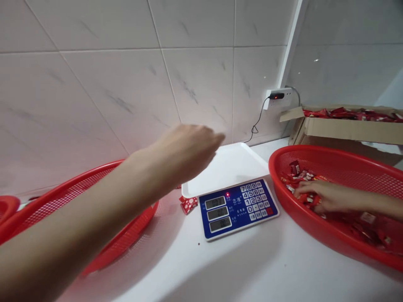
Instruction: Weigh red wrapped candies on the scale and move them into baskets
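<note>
Hovering open left hand [189, 153] over scale tray [229, 167], right hand [324, 197] among red-wrapped sweets [305, 193], hold unclear.

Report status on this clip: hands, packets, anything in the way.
Left hand open, above white scale tray. Right hand down in red basket among red-wrapped packets. Loose red-and-white packet beside scale.

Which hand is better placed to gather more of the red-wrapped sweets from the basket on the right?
Probably the right: the right hand is already down among the red-wrapped sweets in the red basket, while the left hand hovers near the white scale tray, away from them.
</note>
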